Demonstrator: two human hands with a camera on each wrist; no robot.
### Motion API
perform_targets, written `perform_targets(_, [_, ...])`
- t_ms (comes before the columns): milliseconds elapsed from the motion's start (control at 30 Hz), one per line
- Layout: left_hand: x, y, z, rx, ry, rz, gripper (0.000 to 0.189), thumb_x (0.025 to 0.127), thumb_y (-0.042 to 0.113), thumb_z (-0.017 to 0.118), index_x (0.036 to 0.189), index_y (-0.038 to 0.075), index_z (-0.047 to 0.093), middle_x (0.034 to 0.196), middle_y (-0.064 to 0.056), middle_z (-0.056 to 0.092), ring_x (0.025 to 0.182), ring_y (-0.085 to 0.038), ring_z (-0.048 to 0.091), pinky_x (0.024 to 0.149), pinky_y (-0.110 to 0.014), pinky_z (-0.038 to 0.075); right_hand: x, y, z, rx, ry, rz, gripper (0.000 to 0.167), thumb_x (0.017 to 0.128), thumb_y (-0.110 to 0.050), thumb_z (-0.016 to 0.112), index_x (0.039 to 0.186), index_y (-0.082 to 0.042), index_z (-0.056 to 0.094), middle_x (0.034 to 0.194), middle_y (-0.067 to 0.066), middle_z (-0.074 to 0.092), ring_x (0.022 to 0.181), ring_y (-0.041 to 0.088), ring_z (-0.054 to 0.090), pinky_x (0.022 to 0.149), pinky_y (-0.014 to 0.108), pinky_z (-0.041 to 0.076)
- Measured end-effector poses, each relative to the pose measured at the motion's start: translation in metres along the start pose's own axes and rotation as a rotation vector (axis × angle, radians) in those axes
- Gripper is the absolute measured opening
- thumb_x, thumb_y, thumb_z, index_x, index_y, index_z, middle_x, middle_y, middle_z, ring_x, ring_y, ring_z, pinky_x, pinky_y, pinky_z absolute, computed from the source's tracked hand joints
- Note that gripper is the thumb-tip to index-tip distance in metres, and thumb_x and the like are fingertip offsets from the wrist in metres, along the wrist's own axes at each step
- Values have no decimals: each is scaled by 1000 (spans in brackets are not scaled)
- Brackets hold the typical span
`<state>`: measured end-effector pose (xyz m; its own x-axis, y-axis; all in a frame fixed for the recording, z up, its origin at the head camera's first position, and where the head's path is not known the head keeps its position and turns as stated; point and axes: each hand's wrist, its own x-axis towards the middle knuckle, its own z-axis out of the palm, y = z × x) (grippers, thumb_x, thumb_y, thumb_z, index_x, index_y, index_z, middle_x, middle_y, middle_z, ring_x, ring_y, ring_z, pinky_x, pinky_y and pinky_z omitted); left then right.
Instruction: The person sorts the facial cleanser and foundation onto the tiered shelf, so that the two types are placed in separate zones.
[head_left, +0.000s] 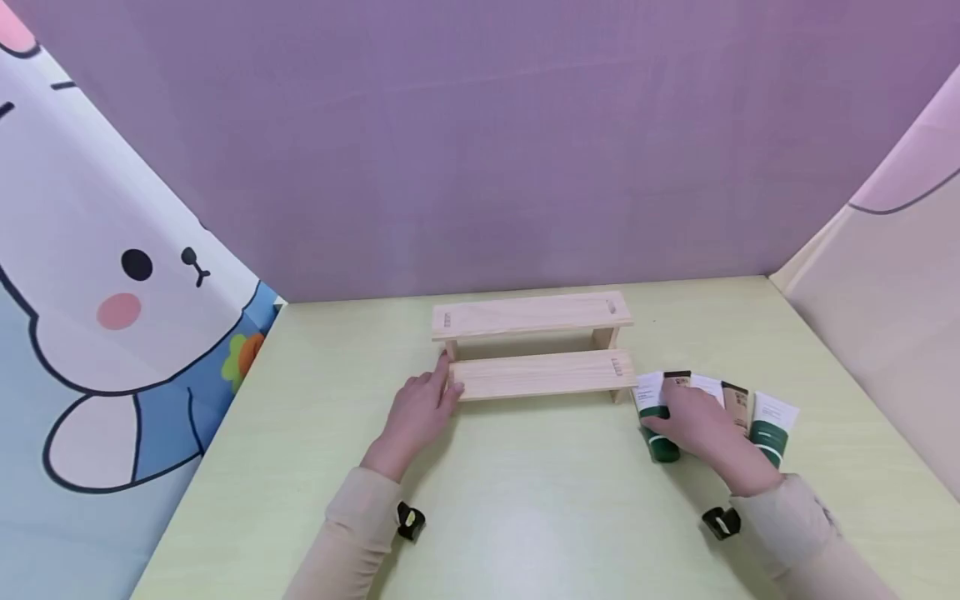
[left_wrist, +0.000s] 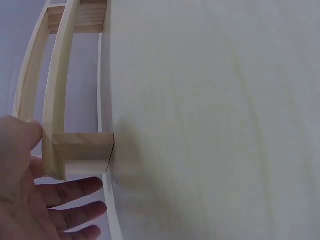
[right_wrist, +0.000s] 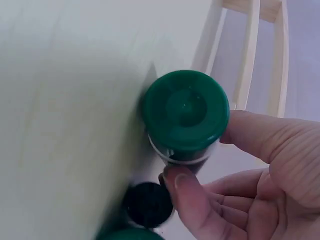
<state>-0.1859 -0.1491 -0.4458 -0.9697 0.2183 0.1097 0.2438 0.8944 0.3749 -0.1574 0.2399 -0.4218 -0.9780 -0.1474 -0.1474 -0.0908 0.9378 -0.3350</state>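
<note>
A two-tier wooden rack (head_left: 543, 375) of pale boards stands on the table. At its left end my left hand (head_left: 417, 408) grips the lower board (left_wrist: 56, 100), thumb on the board and the other fingers around the end. To the right of the rack lie several squeeze tubes side by side. My right hand (head_left: 701, 417) pinches the leftmost one, a white-and-green tube (head_left: 651, 408), whose green cap (right_wrist: 185, 111) faces the right wrist camera. A brown tube (head_left: 737, 403) and another white-and-green tube (head_left: 772, 425) lie to the right; the hand partly hides the middle tubes.
The pale table (head_left: 540, 517) meets a purple cloth wall (head_left: 480, 167) close behind the rack. A cartoon-print cloth (head_left: 172, 333) hangs on the left, and a pale cloth (head_left: 885, 333) on the right. A black cap (right_wrist: 149, 205) sits just beside the pinched tube.
</note>
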Motion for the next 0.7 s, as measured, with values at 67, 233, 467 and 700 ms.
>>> perform_targets(67, [1, 0, 1, -26, -1, 4, 62, 105, 38, 42, 153, 3, 27, 120, -26, 61, 108, -44, 56, 92, -53, 44, 1, -1, 2, 20, -12, 6, 39, 88, -25, 72, 96, 7, 51, 67, 6, 44, 58, 20, 45, 50, 30, 35])
perform_targets(233, [4, 2, 3, -133, -30, -6, 63, 105, 34, 44, 152, -3, 25, 122, -29, 58, 111, -43, 55, 95, -53, 44, 3, -1, 5, 59, -53, 24, 46, 90, -24, 68, 107, 13, 48, 74, 10, 48, 61, 21, 48, 50, 31, 39])
perform_targets(467, [6, 1, 0, -277, -75, -49, 66, 103, 34, 48, 154, 0, 22, 138, -27, 49, 126, -41, 48, 104, -53, 38, 1, 1, 2, 86, -79, 45, 78, 92, -27, 66, 139, 21, 26, 103, 31, 54, 73, 26, 52, 53, 31, 41])
perform_targets(700, [6, 1, 1, -338, -92, -112, 65, 103, 35, 49, 155, 7, 22, 140, -27, 48, 123, -44, 50, 102, -55, 39, -8, 5, -6, 114, -1, -12, 78, 90, -27, 70, 142, 15, 29, 108, 31, 58, 73, 25, 54, 55, 35, 44])
